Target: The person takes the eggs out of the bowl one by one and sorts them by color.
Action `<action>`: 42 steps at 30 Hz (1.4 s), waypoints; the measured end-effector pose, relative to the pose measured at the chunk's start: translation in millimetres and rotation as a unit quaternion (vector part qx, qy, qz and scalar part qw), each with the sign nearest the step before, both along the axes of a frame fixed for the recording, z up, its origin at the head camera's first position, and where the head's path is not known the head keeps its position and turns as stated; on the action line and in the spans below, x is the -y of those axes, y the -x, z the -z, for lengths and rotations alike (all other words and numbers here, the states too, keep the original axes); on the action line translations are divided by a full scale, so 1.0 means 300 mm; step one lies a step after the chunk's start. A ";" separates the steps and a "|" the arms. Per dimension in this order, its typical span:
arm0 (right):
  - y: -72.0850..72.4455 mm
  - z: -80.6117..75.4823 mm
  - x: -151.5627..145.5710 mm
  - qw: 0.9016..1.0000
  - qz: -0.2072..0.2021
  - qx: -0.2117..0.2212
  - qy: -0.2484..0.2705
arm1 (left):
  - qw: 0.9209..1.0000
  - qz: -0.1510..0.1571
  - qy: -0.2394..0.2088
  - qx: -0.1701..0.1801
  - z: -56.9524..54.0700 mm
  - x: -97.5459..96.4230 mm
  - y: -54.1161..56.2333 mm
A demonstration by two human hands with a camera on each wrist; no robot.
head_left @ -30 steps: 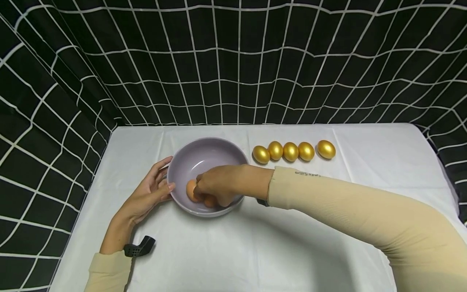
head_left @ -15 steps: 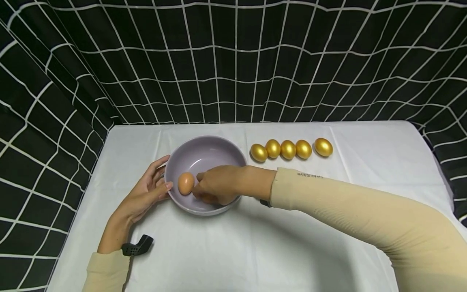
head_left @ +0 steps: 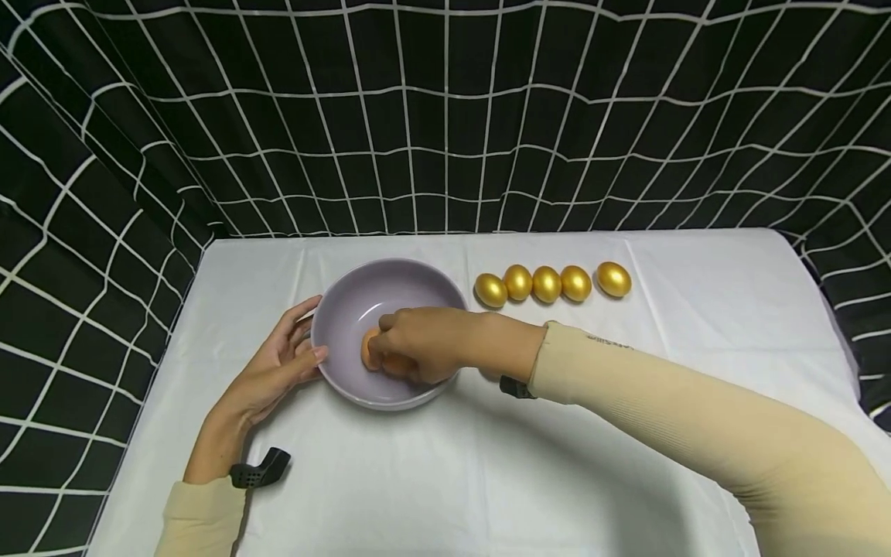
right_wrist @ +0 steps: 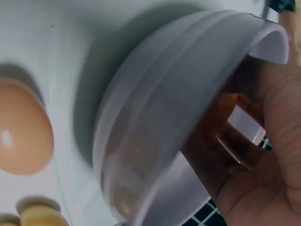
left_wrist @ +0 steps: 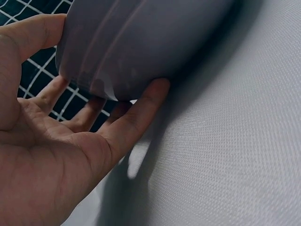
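A lilac bowl [head_left: 404,282] rests on the white cloth, left of the middle in the head view. My left hand [head_left: 267,371] holds its left side, thumb at the rim and fingers spread along the outer wall [left_wrist: 127,52]. Inside the bowl, my right hand [head_left: 431,344] curls round a brown egg [right_wrist: 218,110], largely hidden by the fingers and the bowl wall. In the head view a brown egg [head_left: 369,350] shows at the right fingertips, and more brown shell shows beneath the hand. Another brown egg [right_wrist: 23,127] lies on the cloth outside the bowl in the right wrist view.
Several golden eggs [head_left: 546,285] lie in a row on the cloth right of the bowl, the rightmost one [head_left: 614,279] slightly apart. A black curtain with a white grid [head_left: 445,116] hangs behind the table. My right forearm [head_left: 626,387] crosses over the cloth.
Half a second ago a brown egg lay uncovered left of my right fingers; now it sits partly behind the fingertips. My left hand keeps its place on the bowl.
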State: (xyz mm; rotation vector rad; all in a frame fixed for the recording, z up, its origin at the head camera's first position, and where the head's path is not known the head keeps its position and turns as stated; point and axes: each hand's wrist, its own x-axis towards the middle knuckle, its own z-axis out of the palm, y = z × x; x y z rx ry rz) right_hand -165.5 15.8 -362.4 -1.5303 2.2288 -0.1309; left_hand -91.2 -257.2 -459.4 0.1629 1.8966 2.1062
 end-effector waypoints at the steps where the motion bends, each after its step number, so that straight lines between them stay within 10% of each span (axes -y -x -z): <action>1: 0.001 0.002 -0.007 1.000 0.007 0.007 0.016 | 1.000 -0.001 0.001 0.000 -0.001 0.000 0.000; 12: -0.036 0.019 -0.078 0.980 0.085 0.064 0.167 | 1.000 0.000 0.003 0.000 0.001 -0.006 0.000; 22: -0.058 0.067 -0.132 0.912 0.188 0.177 0.319 | 1.000 -0.003 0.003 -0.007 0.010 -0.006 0.001; 34: -0.070 0.055 -0.245 0.859 0.270 0.201 0.385 | 1.000 -0.007 0.017 0.002 0.000 0.000 -0.005; 42: -0.066 0.061 -0.348 0.806 0.337 0.238 0.424 | 1.000 -0.006 0.008 0.002 0.004 -0.002 0.001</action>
